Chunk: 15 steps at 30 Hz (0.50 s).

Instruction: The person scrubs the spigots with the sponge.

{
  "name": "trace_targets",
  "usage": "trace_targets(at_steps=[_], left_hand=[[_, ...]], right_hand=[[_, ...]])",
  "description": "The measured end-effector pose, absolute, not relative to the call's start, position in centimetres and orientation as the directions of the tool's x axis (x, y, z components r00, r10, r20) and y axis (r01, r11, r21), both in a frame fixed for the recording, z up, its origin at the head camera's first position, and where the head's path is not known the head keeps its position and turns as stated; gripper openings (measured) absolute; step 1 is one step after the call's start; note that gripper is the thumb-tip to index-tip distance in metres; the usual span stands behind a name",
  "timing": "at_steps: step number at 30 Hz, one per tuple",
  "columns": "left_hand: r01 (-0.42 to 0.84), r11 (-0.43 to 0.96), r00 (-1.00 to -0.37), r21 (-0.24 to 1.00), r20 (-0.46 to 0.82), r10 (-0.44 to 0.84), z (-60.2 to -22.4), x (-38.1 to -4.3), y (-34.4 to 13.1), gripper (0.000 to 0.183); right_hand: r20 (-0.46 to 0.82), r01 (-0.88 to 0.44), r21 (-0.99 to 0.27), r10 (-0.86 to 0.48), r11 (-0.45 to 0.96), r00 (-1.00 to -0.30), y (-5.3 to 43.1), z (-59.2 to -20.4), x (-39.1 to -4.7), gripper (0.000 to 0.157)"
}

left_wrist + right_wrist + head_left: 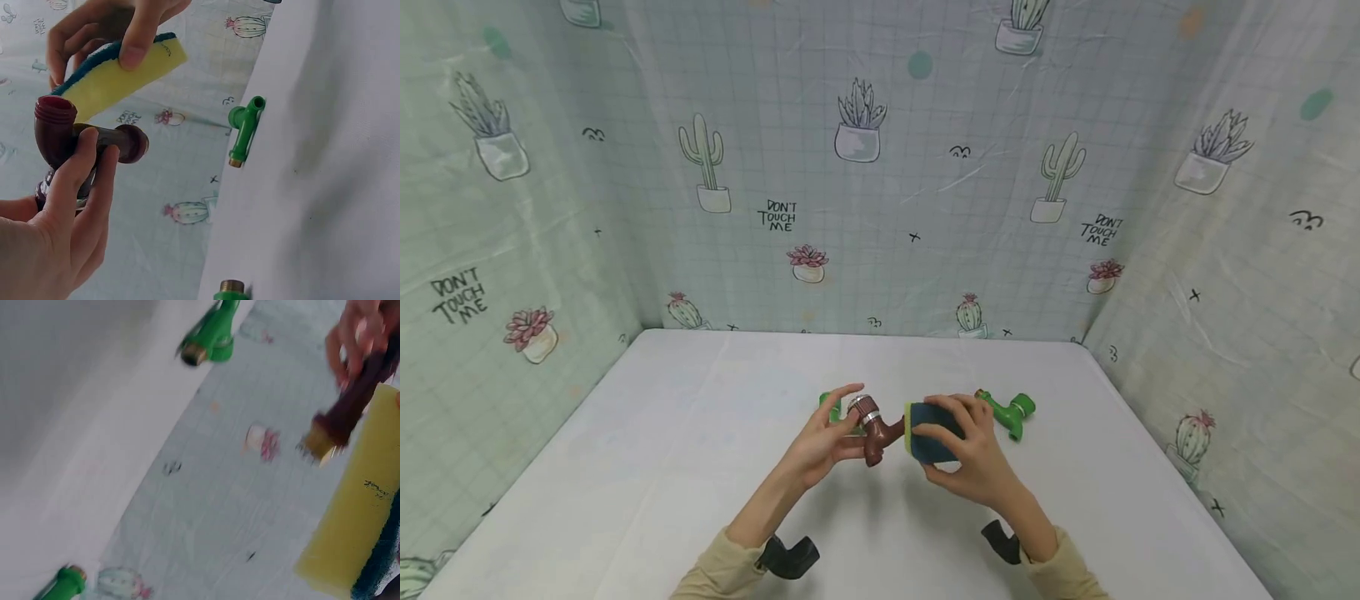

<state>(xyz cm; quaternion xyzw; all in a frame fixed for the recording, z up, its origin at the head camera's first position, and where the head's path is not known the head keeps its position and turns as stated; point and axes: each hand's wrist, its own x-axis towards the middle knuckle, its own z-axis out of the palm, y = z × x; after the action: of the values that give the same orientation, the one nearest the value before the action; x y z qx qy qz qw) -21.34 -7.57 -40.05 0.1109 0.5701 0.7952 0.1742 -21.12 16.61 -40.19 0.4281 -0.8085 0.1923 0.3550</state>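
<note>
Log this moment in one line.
left hand: holds brown faucet | right hand: holds sponge, yellow side facing brown faucet | table: two green faucets

The cloth shows "DON'T TOUCH ME" in three places; the sponge has small marks, not readable.

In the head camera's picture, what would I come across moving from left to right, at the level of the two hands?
Left hand, brown faucet, blue-and-yellow sponge, right hand, green faucet on the right.
</note>
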Motion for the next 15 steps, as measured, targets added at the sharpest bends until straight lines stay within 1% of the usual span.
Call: trace_targets(at_steps=[4,7,10,12,15], left_hand=[[-0.151,-0.302,-0.916,0.941,-0.019,0.4,-39.8,-21.4,-7.2,0.047],[-0.141,-0.292,-0.935,0.946,-0.03,0.353,-39.7,-21.3,-6.8,0.049],[-0.123,-0.268,-0.953,0.955,-0.038,0.301,-39.5,-21.0,-6.4,0.047],[-0.114,-0.253,-0.958,0.961,-0.039,0.284,-39.4,-20.8,-6.2,0.046],[-0.102,-0.224,-0.957,0.969,-0.034,0.287,-39.2,-20.7,-6.1,0.046]], right_hand=[[0.728,-0.883,0.07,-0.629,0.463,-0.272,15.2,-40.3,-20.1,0.056],[0.744,-0.886,0.116,-0.63,0.449,-0.222,14.6,-40.4,-19.8,0.055],[0.77,-0.881,0.14,-0.609,0.451,-0.19,14.5,-40.5,-19.7,0.053],[0.785,-0.876,0.152,-0.595,0.458,-0.174,14.5,-40.5,-19.8,0.055],[0.795,-0.861,0.144,-0.575,0.488,-0.192,15.0,-40.6,-20.1,0.059]])
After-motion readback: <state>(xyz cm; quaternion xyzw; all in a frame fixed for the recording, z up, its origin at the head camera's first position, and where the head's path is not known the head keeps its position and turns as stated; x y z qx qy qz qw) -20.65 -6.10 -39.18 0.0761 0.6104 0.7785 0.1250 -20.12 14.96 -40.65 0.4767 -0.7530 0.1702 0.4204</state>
